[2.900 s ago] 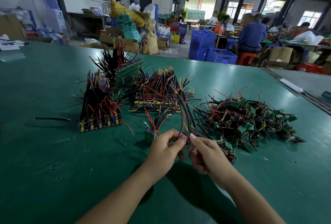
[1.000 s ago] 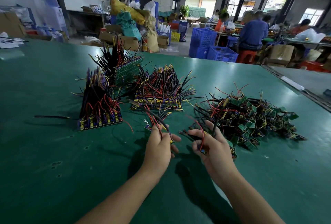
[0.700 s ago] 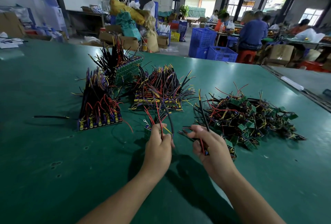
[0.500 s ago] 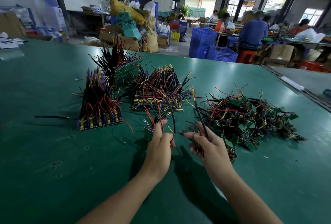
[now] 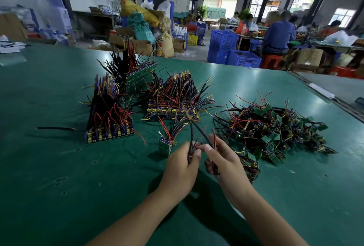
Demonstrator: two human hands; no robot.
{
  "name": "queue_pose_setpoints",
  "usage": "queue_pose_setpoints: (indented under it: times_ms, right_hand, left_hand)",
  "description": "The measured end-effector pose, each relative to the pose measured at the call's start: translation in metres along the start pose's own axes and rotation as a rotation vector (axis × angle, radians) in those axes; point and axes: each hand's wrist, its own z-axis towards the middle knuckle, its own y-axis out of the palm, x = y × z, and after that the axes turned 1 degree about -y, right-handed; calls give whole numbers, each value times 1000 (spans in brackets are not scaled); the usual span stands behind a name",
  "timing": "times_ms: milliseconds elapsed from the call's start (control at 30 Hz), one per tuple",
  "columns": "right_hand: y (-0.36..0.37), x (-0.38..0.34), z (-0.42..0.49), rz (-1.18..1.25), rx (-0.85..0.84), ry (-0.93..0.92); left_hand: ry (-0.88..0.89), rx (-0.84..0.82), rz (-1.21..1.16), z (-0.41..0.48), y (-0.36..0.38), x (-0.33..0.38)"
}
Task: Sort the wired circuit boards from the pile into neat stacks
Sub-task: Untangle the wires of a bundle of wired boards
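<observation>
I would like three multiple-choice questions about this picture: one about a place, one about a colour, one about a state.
1. From the sorted stacks, the loose pile lies: A) left B) right C) on top
2. The table is: A) green B) white C) brown
3. The left hand is: A) flat on the table B) gripping wires C) empty
Key: 1 B, it lies beside the right hand; 2 A, green throughout; 3 B, fingers curl round wires.

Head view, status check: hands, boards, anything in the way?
Left hand and right hand each grip board wires. Loose pile right, stacks left. Path unobstructed.
</observation>
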Motion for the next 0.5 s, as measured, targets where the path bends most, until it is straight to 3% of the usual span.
queue_pose_setpoints:
  times_ms: [133, 300, 500]
  right_hand:
    - [8, 8, -3, -163, 9, -62]
    - [12, 12, -4, -228, 80, -132]
    - [11, 11, -5, -274, 192, -303]
  left_hand:
    - [-30, -15, -107, -4, 6, 5]
    - [-417, -19, -593, 3, 11, 15]
    - [-601, 47, -722, 6, 8, 16]
